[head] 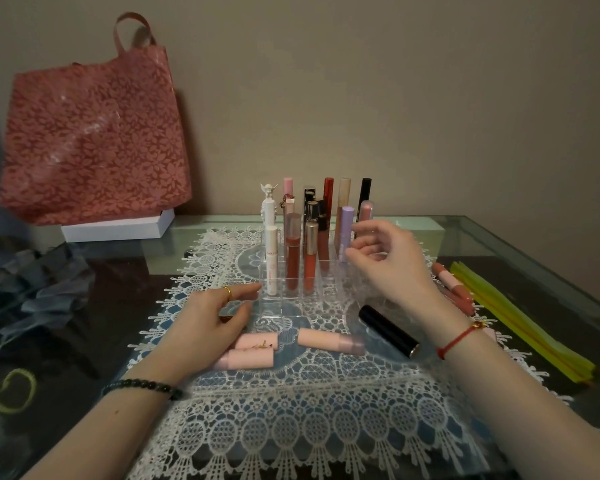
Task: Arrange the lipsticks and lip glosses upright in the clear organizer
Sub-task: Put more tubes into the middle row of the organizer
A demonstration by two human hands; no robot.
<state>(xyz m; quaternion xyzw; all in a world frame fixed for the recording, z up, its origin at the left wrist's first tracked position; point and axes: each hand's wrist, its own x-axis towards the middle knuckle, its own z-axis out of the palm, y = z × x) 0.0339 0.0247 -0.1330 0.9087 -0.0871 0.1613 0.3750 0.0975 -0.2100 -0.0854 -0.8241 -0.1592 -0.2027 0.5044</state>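
Organizer (329, 289): centre of the lace mat (291, 427) on the counter (499, 244). Its back tiers hold upright tubes; the lowest front tier looks bare.

Step in hand, judged: slotting on the right side.
- Right hand (388, 261) hovers at the organizer's 3 o'clock. Fingers are loosely curled and pinch nothing. The thumb is just beside the pink gloss (365, 211).
- Left hand (205, 317) is at 8 o'clock. The index is straight, its tip at the front-left corner, probably steadying. Something shiny lies under the palm; cannot tell if it is gripped.

Unplaced: pink tubes (253, 355) at 6 o'clock, black lipstick (388, 330) at 5.

Next: lift one, stand it upright, lower it into a free cell without knocking neighbours.
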